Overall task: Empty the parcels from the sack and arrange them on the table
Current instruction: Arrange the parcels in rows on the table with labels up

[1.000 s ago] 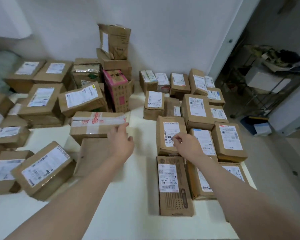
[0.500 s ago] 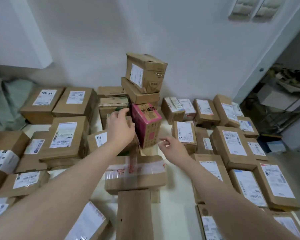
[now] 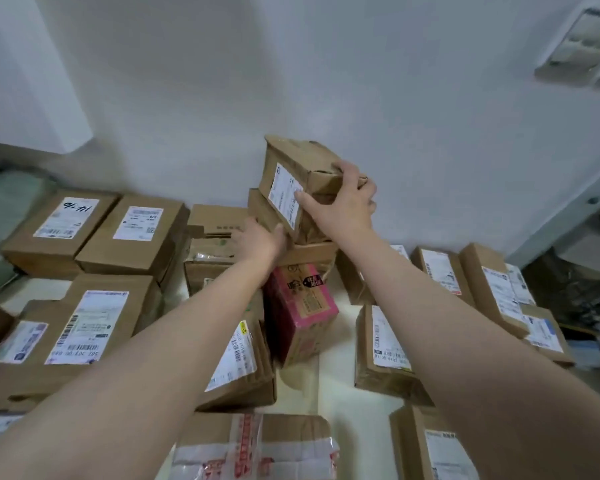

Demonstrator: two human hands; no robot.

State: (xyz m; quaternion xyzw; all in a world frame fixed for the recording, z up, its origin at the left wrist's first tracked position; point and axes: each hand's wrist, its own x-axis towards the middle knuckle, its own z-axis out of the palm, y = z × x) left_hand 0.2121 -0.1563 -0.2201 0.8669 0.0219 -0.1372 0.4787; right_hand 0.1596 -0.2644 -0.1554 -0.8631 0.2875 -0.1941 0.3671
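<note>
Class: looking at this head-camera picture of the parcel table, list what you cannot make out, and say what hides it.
Head view throughout.
1. Left hand: seen from behind; grip or mere touch on the stack unclear.
2. Top box label: print blurred; the right hand gripping it covers one corner.
3. Taped parcel: cut by the bottom edge.
4. Labelled parcel: partly behind the left forearm.

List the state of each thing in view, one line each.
top parcel, tilted, gripped by right hand
lower parcel, under it, left hand against it, grip unclear
pink box, upright on table
taped parcel, lying flat
</note>
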